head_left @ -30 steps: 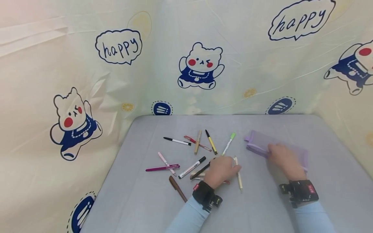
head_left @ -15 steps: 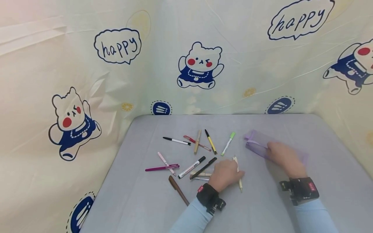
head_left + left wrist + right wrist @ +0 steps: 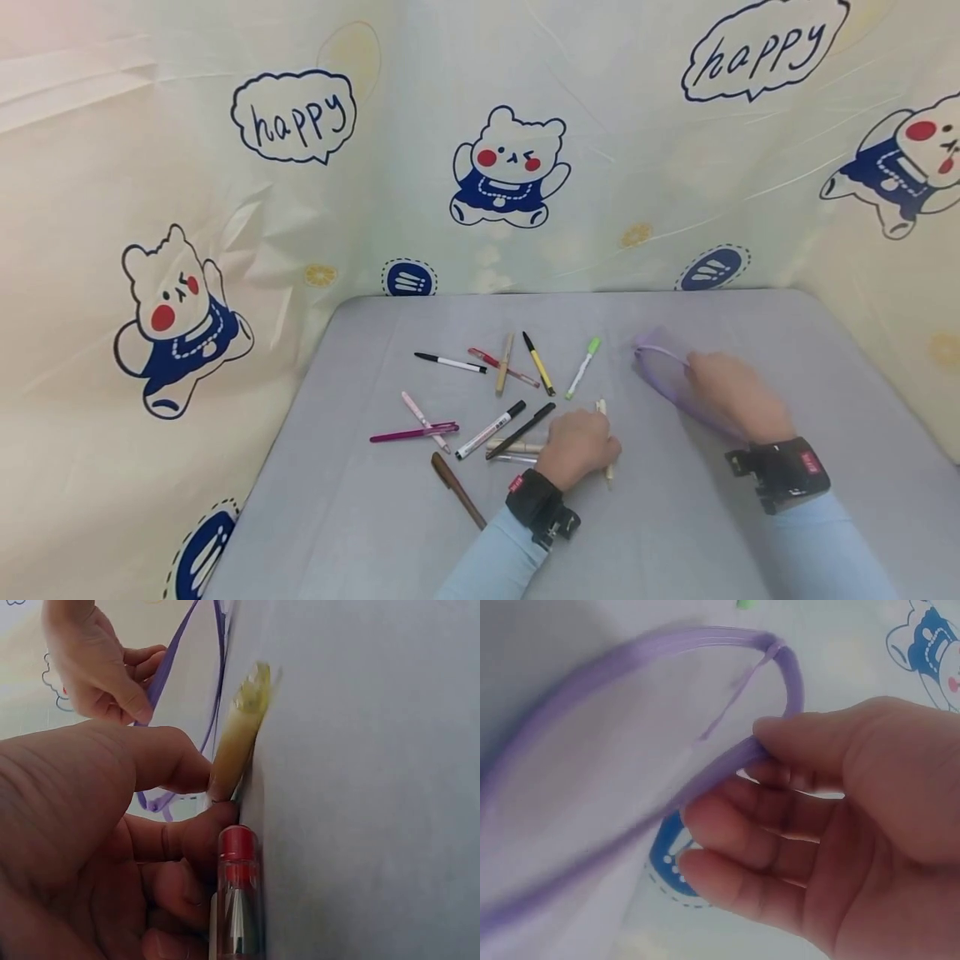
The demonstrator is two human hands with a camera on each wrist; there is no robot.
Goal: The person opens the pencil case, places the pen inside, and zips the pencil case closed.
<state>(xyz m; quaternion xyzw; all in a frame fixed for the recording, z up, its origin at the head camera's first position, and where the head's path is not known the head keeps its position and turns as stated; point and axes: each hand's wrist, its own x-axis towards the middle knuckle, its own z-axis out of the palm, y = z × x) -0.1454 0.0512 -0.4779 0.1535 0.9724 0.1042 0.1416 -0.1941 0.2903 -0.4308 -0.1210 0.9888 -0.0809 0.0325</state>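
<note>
My left hand (image 3: pixel 577 446) is low over the table, its thumb and finger pinching a cream pen (image 3: pixel 236 750) with a yellowish clear tip. The hand covers the middle of that pen in the head view. Close under the fingers lies a clear pen with a red end (image 3: pixel 238 844). On the right, my right hand (image 3: pixel 735 396) pinches the purple edge of a sheer zip pouch (image 3: pixel 630 656) between thumb and fingers. The pouch's mouth gapes into a wide loop facing the left hand. Part of the pouch is hidden behind the right hand.
Several pens lie scattered left of the hands, among them a black pen (image 3: pixel 521 431), a white marker (image 3: pixel 490 431), a brown pen (image 3: pixel 456 490) and a magenta pen (image 3: pixel 414 433). A green-capped pen (image 3: pixel 583 367) lies near the pouch. Printed curtain (image 3: pixel 600 167) stands behind the grey table (image 3: pixel 322 517).
My left hand has moved right from beside the black pen onto the cream pen, which has shifted slightly. My right hand has lifted the pouch's edge, and its mouth has spread open.
</note>
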